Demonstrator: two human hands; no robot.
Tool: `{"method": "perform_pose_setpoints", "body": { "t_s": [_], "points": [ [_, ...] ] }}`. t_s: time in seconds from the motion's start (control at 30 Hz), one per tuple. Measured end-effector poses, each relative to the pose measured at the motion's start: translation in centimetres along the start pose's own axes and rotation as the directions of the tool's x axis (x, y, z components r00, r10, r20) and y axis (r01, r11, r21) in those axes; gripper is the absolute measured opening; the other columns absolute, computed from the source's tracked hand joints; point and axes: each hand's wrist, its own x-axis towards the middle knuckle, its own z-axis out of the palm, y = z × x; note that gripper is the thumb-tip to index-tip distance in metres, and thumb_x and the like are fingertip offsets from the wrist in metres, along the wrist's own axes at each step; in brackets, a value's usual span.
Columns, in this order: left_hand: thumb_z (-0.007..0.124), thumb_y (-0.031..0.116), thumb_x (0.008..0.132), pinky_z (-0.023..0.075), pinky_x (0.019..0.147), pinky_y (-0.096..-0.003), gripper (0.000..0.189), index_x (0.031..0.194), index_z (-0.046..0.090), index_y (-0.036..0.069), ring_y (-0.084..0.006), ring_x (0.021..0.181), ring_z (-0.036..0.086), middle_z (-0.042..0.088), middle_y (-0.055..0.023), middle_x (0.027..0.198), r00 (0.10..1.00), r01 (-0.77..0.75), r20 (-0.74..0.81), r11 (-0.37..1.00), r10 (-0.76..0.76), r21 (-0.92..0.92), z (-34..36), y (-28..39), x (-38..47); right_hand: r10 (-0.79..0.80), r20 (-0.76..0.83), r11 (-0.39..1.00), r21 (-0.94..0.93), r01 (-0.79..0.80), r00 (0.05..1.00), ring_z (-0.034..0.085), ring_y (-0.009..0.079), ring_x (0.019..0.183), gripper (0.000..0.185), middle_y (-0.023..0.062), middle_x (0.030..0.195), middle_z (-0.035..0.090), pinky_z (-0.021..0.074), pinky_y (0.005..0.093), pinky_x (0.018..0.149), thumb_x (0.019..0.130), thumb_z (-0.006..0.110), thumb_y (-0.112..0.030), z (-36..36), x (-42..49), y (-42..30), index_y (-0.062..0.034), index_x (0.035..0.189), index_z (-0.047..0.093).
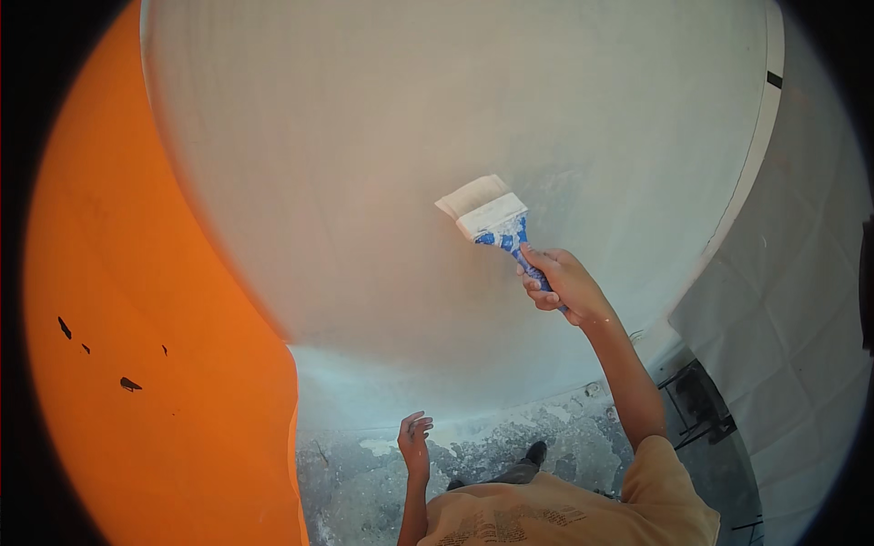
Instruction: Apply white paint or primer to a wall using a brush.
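Note:
My right hand [556, 283] grips the blue handle of a wide flat paintbrush [493, 213], whose ferrule and handle are caked with white paint. The bristles point up and to the left, against or very close to a pale wall [341, 170]; contact cannot be made out for sure. Around the brush the wall shows faint grey and brownish patches. Low in front of my body, my left hand [414, 430] holds nothing, its fingers loosely curled and partly apart.
An orange sheet or panel [157, 273] with several dark holes or marks borders the wall on the left. A grey creased sheet [785, 293] hangs at the right, beside a dark metal-framed object [703, 403]. Below is a paint-spattered floor [369, 484] with my dark shoe [537, 453].

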Motion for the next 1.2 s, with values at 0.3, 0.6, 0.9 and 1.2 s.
{"method": "perform_pose_setpoints", "body": {
  "t_s": [0.3,0.6,0.9,1.2],
  "points": [
    [0.049,0.015,0.092,0.0403,0.088,-0.031,0.021,0.106,0.054,0.001,-0.0168,0.095,0.058,0.063,-0.0099,0.096,0.778,-0.168,0.584,0.973,0.23,-0.159,12.6,11.2,-2.2,-0.169,-0.039,0.961,0.216,0.173,0.985,0.029,0.0037,0.041,0.025,0.0006,0.059,0.039,0.0216,0.0179,0.037,0.094,0.044,-0.031,0.9,6.2,-0.1,-0.0065,0.091,0.041],
    [0.048,0.011,0.091,0.0501,0.07,-0.0298,0.016,0.099,0.055,0.0,-0.0155,0.073,0.059,0.06,-0.0082,0.079,0.994,-0.107,-0.038,0.993,0.105,-0.056,0.4,-1.9,-5.2,0.518,0.063,0.41,0.857,-0.313,0.853,0.034,0.0038,0.047,0.029,0.001,0.065,0.04,0.0271,0.0149,0.039,0.094,0.046,-0.025,-8.3,-4.1,25.0,0.0017,0.084,0.04],
    [0.043,0.017,0.092,0.0449,0.074,-0.0295,0.018,0.102,0.053,0.005,-0.0145,0.072,0.051,0.048,-0.0014,0.072,0.634,-0.233,-0.744,0.97,0.209,0.073,-2.6,2.5,-2.4,-0.47,-0.48,0.77,0.188,0.61,0.741,0.027,0.0022,0.041,0.035,-0.0049,0.056,0.033,0.0212,0.0168,0.037,0.096,0.039,-0.038,-14.3,-1.6,-3.3,-0.0076,0.08,0.044],
    [0.045,0.017,0.09,0.0456,0.07,-0.0277,0.016,0.1,0.053,0.006,-0.0128,0.072,0.053,0.054,-0.002,0.074,0.871,-0.147,-0.489,0.976,0.049,-0.163,4.9,-0.2,-5.7,0.25,-0.057,0.878,0.434,-0.201,0.967,0.026,0.0035,0.037,0.038,-0.0052,0.051,0.032,0.0187,0.0187,0.033,0.09,0.049,-0.042,-16.0,3.0,20.2,-0.0103,0.071,0.041]
  ]
}}
